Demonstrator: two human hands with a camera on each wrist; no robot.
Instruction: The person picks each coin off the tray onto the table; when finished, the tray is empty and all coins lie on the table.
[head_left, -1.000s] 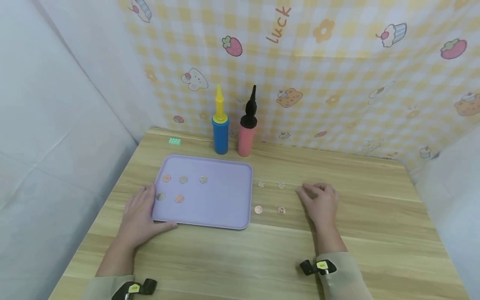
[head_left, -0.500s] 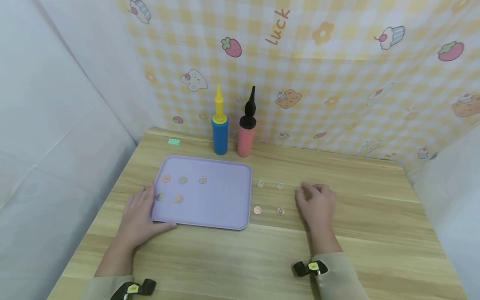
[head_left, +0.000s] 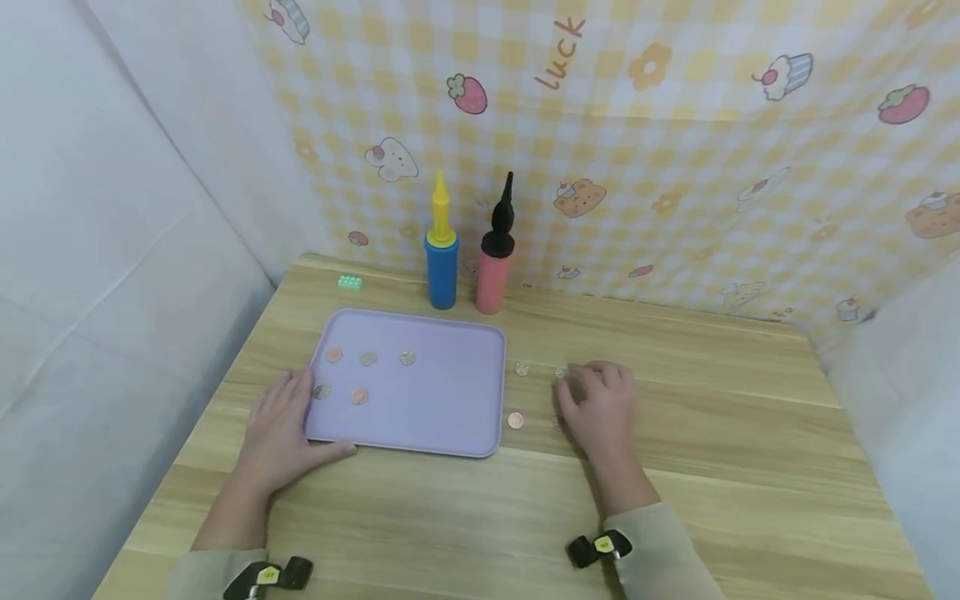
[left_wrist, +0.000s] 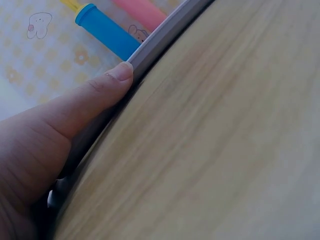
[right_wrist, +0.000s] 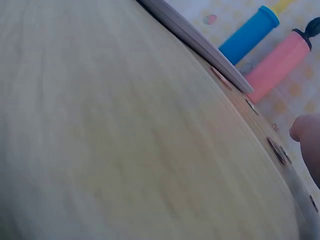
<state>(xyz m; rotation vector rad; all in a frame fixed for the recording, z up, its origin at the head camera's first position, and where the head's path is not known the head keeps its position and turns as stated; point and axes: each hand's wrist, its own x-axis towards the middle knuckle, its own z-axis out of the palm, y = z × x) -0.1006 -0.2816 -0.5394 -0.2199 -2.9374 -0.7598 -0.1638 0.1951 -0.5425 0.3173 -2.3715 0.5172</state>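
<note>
My left hand point(head_left: 277, 433) lies against the near left corner of a lilac tray point(head_left: 450, 433). Its fingers run along the left side, and its thumb point(left_wrist: 120, 72) touches the front rim. Several silver and copper coins lie in the tray, including a copper coin point(head_left: 360, 396). Right of the tray, my right hand point(head_left: 602, 408) hovers low over the table with loosely bent fingers. Its fingertips are beside a silver coin point(head_left: 560, 372), and it partly covers a lower coin point(head_left: 557, 423). The right wrist view shows the thumb point(right_wrist: 307, 137) apart from the coins; the other fingers are hidden there.
A silver coin point(head_left: 522, 369) and a copper coin point(head_left: 515, 421) lie just right of the tray. Behind it stand a blue hand pump point(head_left: 442, 275) with a yellow top and a pink hand pump point(head_left: 492, 283) with a black top. A green toy brick point(head_left: 349, 282) lies back left.
My right hand has moved left from the spot beyond the right-hand coins and now hangs over those coins. The left hand and tray stay in place.
</note>
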